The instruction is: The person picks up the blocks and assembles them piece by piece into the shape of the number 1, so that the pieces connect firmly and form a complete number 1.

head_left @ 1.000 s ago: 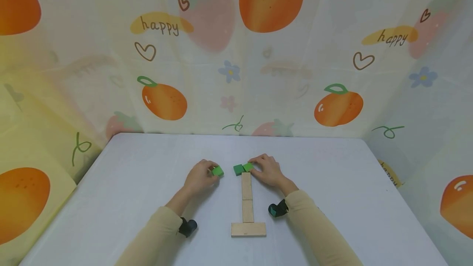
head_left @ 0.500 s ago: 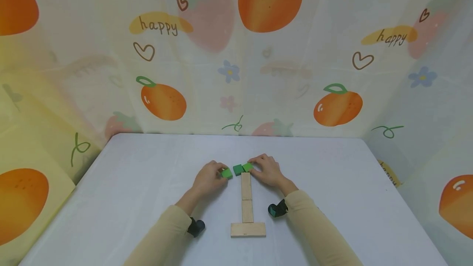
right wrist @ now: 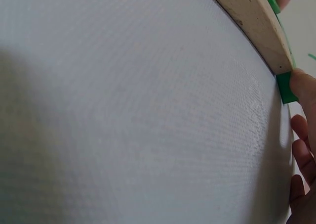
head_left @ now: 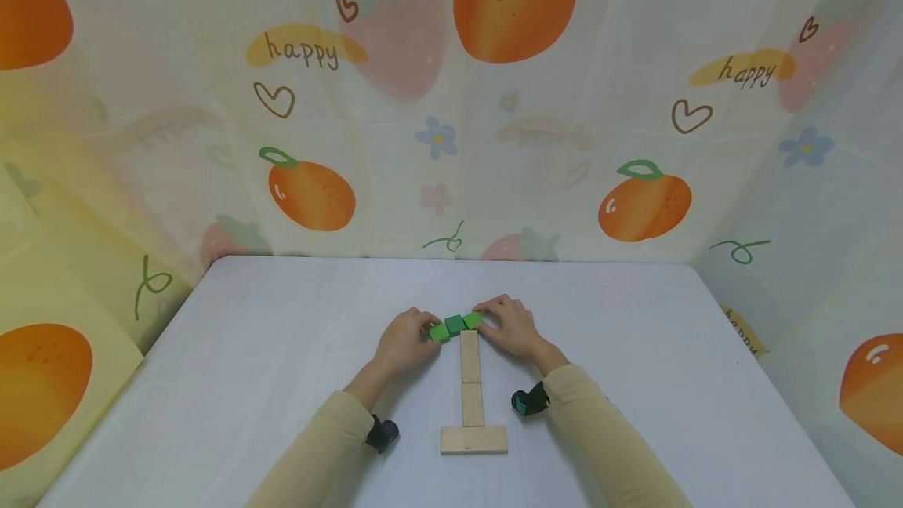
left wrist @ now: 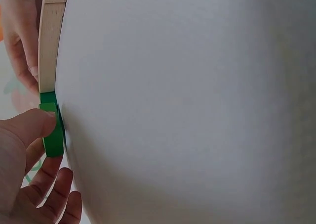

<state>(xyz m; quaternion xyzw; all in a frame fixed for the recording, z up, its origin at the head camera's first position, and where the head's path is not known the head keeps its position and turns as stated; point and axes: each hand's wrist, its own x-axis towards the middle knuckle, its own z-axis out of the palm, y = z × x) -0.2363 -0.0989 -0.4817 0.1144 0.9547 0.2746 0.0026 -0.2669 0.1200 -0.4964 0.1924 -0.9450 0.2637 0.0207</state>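
Note:
In the head view my left hand point(head_left: 405, 342) pinches a light green block point(head_left: 439, 332) between thumb and fingers, its edge against or just beside a darker green block point(head_left: 455, 325). My right hand point(head_left: 513, 326) pinches another light green block point(head_left: 472, 321) on the other side of the dark one. Together the three green blocks form a slanted row at the far end of a wooden plank point(head_left: 469, 356). The left wrist view shows my left thumb on the green block point(left wrist: 53, 135). In the right wrist view my right thumb presses a green block point(right wrist: 286, 88) by the plank's end.
A second wooden plank point(head_left: 473, 404) continues the line toward me, and a wider wooden block point(head_left: 474, 440) lies crosswise at its near end. All lie on a white table point(head_left: 635, 382). Behind it hangs a fruit-patterned cloth point(head_left: 395, 179).
My left hand has carried its light green block rightward, from apart to right beside the dark green block. My right hand and the wooden pieces have stayed in place.

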